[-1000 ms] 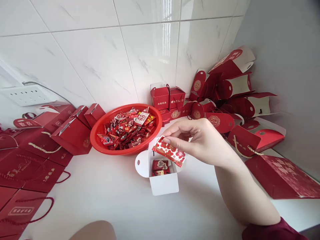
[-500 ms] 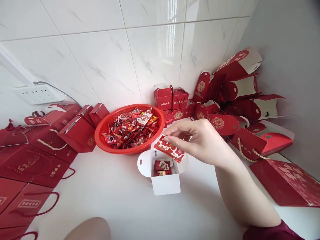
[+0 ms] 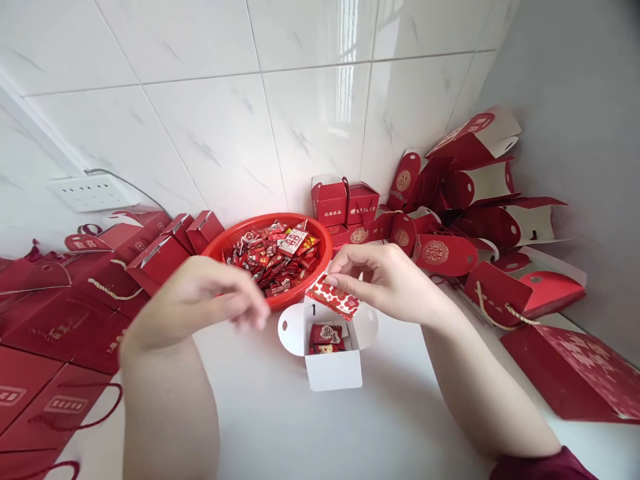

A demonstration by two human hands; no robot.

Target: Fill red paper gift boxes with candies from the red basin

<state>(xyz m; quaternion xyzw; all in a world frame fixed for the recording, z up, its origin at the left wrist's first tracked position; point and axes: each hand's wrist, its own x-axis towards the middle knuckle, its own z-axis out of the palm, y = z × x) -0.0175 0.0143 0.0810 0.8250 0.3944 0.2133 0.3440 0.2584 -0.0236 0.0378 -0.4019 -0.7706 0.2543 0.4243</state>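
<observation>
My right hand [image 3: 390, 280] pinches a flat candy packet [image 3: 334, 297], white with a red flower pattern, between thumb and fingers. The packet is tilted just above an opened candy box [image 3: 334, 371], white inside with its flaps folded out. Inside the box lie red wrapped candies [image 3: 327, 335], one with printed characters. My left hand [image 3: 210, 297] is in the air to the left of the box, in front of the basket. Its fingers reach forward with nothing seen in them, and the tips are smeared by motion. A red plastic basket [image 3: 326, 267] holds a heap of wrapped candies [image 3: 270, 257].
Closed red gift boxes [image 3: 65, 404] with cord handles are packed along the left. Two small red boxes [image 3: 329, 202] stand on others by the tiled wall. Several opened red boxes [image 3: 530, 280] pile up at the right, against a grey surface. A socket strip [image 3: 91, 193] lies back left.
My left hand has come up from the bottom left edge to the front of the basket. My right hand keeps the packet over the box. The view has tilted slightly.
</observation>
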